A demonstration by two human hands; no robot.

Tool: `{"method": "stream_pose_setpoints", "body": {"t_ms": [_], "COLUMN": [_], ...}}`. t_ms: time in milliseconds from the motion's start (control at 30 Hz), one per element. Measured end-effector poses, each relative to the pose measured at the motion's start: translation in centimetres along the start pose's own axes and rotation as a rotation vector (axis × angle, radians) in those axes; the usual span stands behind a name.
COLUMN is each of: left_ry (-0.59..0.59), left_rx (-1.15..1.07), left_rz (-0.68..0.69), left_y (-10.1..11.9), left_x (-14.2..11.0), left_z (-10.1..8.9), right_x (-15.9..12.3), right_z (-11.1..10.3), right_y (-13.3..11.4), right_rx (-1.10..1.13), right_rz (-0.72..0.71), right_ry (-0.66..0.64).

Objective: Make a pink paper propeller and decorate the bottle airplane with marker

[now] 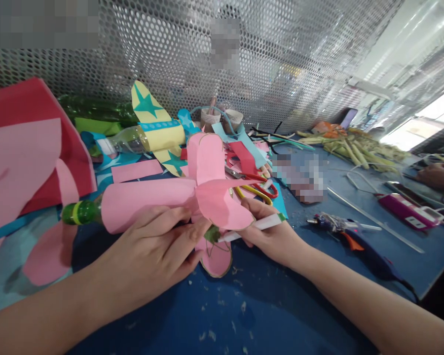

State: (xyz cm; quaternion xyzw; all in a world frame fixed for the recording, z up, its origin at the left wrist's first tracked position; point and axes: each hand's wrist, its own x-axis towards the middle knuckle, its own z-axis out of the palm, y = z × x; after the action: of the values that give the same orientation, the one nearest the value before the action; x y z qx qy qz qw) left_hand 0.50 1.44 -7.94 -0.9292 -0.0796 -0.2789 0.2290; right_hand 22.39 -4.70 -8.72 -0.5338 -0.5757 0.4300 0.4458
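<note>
A green glass-like bottle (82, 213) lies on its side, its body wrapped in pink paper (148, 197) and its neck bare at the left. Pink paper fins (206, 158) stand out around its right end. My left hand (163, 241) is closed around the underside of the wrapped bottle near the fins. At the right end, my right hand (270, 234) pinches a narrow white strip (268, 223) with a green tip, beside the lower fin. Part of the strip passes behind the fin, and its inner end lies near my left fingertips.
Scissors (255, 186) with red and yellow handles lie behind the fins. A yellow paper-covered bottle (163, 134) lies further back. A glue gun (355, 236) rests at the right, near a magenta device (410, 211). Another person's hand (440, 176) shows at the right edge.
</note>
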Motion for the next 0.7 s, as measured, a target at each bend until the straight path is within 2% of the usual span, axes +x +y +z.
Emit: {"method": "stream_pose_setpoints", "body": {"t_ms": [167,267,433,600,700], "left_ry": [0.0,0.0,0.014,-0.027,0.007], "left_rx": [0.042,0.014,-0.037,-0.038,-0.042], "left_rz": [0.056,0.037,-0.085,-0.024,-0.066], "left_y": [-0.2,-0.1,0.5,0.3,0.5], "left_x": [0.3,0.1,-0.6,-0.3,-0.6], "left_z": [-0.3,0.0,0.7,0.5,0.8], "right_x": [0.0,0.0,-0.1,-0.1,-0.1], "right_z": [0.1,0.0,0.0,0.0,0.1], "right_y": [0.0,-0.1,0.1,0.2,0.1], "right_rx": [-0.009,-0.025,-0.001,0.02,-0.005], "right_rz": [-0.001,0.012,0.035,0.021,0.024], "right_ry": [0.01,0.011,0.001,-0.008,0.013]}}
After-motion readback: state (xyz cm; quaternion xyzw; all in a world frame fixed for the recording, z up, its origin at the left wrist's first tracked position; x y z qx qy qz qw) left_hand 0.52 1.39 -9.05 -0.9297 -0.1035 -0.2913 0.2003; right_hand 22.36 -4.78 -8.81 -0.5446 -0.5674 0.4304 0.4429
